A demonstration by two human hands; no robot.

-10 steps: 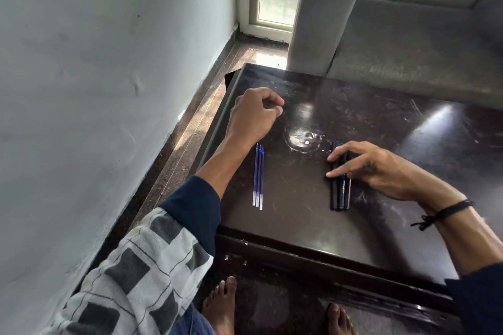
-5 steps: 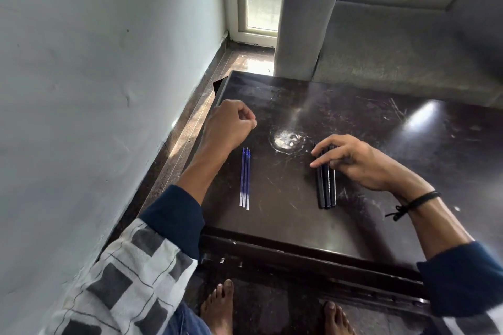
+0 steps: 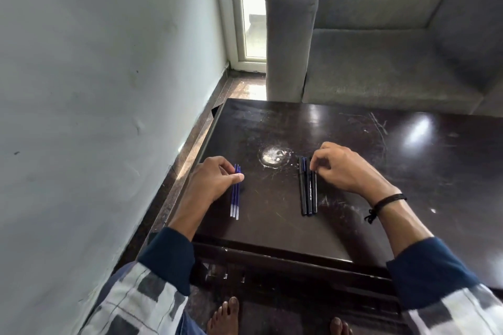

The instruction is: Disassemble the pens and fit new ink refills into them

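Illegible print on black pens (image 3: 308, 194); blue refills (image 3: 234, 200)

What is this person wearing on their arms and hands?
Both hands, left hand and right hand, are bare. Each arm has a white sleeve with grey checks ending in a dark navy cuff. A knotted black cord wristband circles the right wrist.
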